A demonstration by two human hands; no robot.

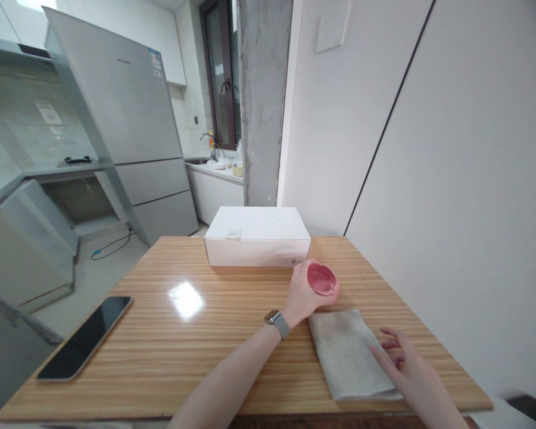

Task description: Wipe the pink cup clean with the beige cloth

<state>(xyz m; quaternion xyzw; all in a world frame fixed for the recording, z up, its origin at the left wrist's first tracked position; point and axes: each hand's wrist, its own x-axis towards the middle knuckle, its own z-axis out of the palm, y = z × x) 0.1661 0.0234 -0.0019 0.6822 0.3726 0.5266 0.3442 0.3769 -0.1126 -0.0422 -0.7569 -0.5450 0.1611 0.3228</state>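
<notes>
My left hand (302,294) is wrapped round a small pink bowl (322,280), holding it just above the wooden table (196,345), in front of a white box (258,236). A watch sits on that wrist. My right hand (404,360) lies with fingers spread on the right edge of a folded grey cloth (351,354), which is flat on the table near its front right corner. The bowl is just beyond the cloth's far end.
A dark phone (86,337) lies screen up near the table's left edge. A white wall runs close along the right side. Beyond the table stand a grey fridge (129,125), a concrete pillar (263,101) and a counter with a sink.
</notes>
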